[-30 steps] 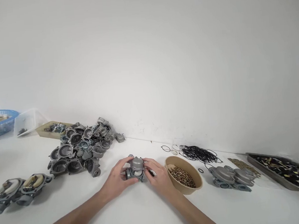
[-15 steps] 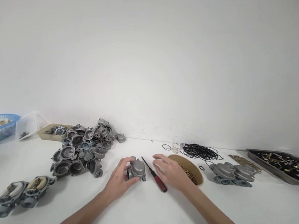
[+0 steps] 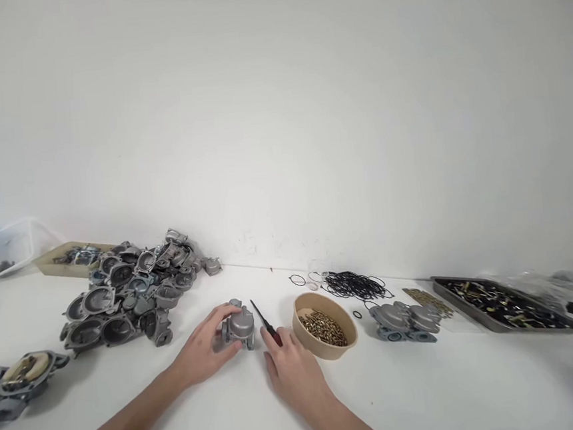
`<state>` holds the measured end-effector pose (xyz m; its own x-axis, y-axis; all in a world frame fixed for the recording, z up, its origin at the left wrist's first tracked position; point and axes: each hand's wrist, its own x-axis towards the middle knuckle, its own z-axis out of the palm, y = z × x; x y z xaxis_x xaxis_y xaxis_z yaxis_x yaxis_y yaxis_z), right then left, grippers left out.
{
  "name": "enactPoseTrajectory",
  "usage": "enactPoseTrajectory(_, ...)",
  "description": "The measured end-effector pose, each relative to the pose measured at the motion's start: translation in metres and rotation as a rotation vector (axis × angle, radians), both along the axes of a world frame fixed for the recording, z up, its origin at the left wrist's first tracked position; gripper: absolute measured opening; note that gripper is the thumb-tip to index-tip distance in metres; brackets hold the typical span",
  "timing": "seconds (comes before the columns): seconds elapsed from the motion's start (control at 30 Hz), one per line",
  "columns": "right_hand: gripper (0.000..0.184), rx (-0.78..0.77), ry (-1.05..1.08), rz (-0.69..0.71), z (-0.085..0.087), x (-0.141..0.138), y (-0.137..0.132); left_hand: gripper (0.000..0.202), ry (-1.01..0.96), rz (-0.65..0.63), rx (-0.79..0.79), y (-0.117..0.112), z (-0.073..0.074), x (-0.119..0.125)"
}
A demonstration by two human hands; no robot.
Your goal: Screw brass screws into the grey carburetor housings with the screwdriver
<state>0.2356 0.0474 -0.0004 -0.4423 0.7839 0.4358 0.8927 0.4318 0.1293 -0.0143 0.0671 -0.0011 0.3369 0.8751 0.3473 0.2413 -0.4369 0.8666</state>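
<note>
A small grey metal carburetor (image 3: 242,324) with a domed bowl on top stands on the white table. My left hand (image 3: 205,348) grips it from the left, thumb in front and fingers behind. Just to its right, a screwdriver (image 3: 259,313) with a dark shaft and red handle lies slanted, tip pointing away from me. My right hand (image 3: 292,368) is closed over the handle, covering most of it. Close by on the right is a tan bowl (image 3: 302,347) of small brass-coloured screws (image 3: 325,328).
At left lies a heap of carburetor parts (image 3: 123,296), with a double carburetor (image 3: 25,382) nearer me. Black rubber rings (image 3: 355,285) lie by the wall. Another double carburetor (image 3: 406,321) sits right of the bowl, before a metal tray (image 3: 491,318) of small parts.
My right hand has come down from beside the bowl onto the screwdriver's handle, uncovering the bowl. My left hand stays on the carburetor. The view has turned to the right.
</note>
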Motion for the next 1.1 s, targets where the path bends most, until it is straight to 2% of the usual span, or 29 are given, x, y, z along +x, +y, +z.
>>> enactPoseTrajectory(0.07,0.054,0.005,0.005,-0.022,-0.004,-0.001,0.001,0.054,0.019,-0.008,-0.032,-0.002,0.001,0.001)
enactPoseTrajectory(0.17,0.053,0.011,0.052,0.003,0.004,0.007,0.007,0.06,0.05,-0.002,-0.09,-0.006,0.004,0.003)
enactPoseTrajectory(0.27,0.034,0.049,0.158,0.049,0.024,0.022,0.012,0.059,0.067,0.001,-0.118,-0.008,0.007,0.005)
enactPoseTrajectory(0.4,0.016,0.134,0.409,0.111,0.063,0.054,0.02,0.057,0.053,0.001,-0.145,-0.009,0.011,0.006)
enactPoseTrajectory(0.5,0.019,0.227,0.646,0.086,0.085,0.088,0.029,0.057,0.037,-0.019,-0.164,-0.011,0.014,0.006)
enactPoseTrajectory(0.57,0.029,0.274,0.781,0.059,0.092,0.11,0.034,0.057,0.015,-0.064,-0.168,-0.013,0.015,0.006)
enactPoseTrajectory(0.67,0.037,0.287,0.918,0.032,0.091,0.131,0.042,0.059,-0.012,-0.135,-0.211,-0.015,0.016,0.006)
enactPoseTrajectory(0.77,0.037,0.263,0.971,0.005,0.083,0.138,0.048,0.059,-0.006,-0.167,-0.227,-0.018,0.015,0.006)
enactPoseTrajectory(0.93,0.039,0.205,0.923,-0.049,0.071,0.138,0.054,0.052,0.033,-0.193,-0.17,-0.021,0.013,0.004)
enactPoseTrajectory(1.1,0.038,0.155,0.861,-0.058,0.067,0.139,0.054,0.048,0.089,-0.172,-0.091,-0.022,0.009,0.003)
